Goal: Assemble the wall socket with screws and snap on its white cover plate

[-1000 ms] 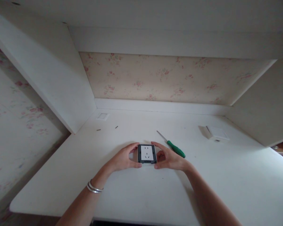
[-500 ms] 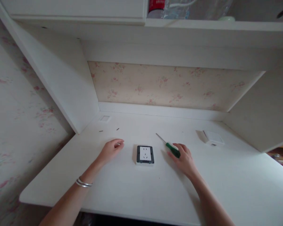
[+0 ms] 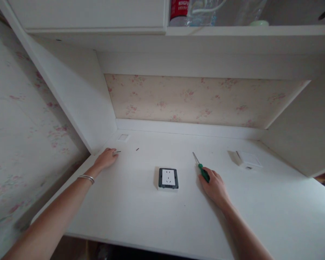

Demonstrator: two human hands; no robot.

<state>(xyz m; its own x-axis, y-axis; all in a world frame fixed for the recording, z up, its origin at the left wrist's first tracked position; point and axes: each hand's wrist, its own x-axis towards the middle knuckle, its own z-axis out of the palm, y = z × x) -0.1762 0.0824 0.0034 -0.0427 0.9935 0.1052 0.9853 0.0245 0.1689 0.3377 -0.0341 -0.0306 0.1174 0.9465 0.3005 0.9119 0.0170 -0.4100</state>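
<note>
A wall socket [image 3: 168, 178], white-faced in a dark frame, lies flat on the white desk [image 3: 141, 216] between my arms. My right hand [image 3: 215, 187] is closed round the green handle of a screwdriver [image 3: 202, 169], whose metal shaft points away to the upper left. My left hand [image 3: 106, 158] reaches to the far left of the desk, its fingertips pinched at a small dark screw [image 3: 118, 151]. A second screw [image 3: 137, 148] lies a little to the right of it. A silver bangle sits on my left wrist.
A white cover plate [image 3: 248, 159] lies at the back right of the desk. A small white square piece [image 3: 122, 137] sits at the back left corner. White side panels wall in the desk. A shelf above holds a bottle [image 3: 178, 9].
Both hands let go of the socket, which stays on the desk. My right hand moved right and closed on the screwdriver. My left hand reached far left to the screw.
</note>
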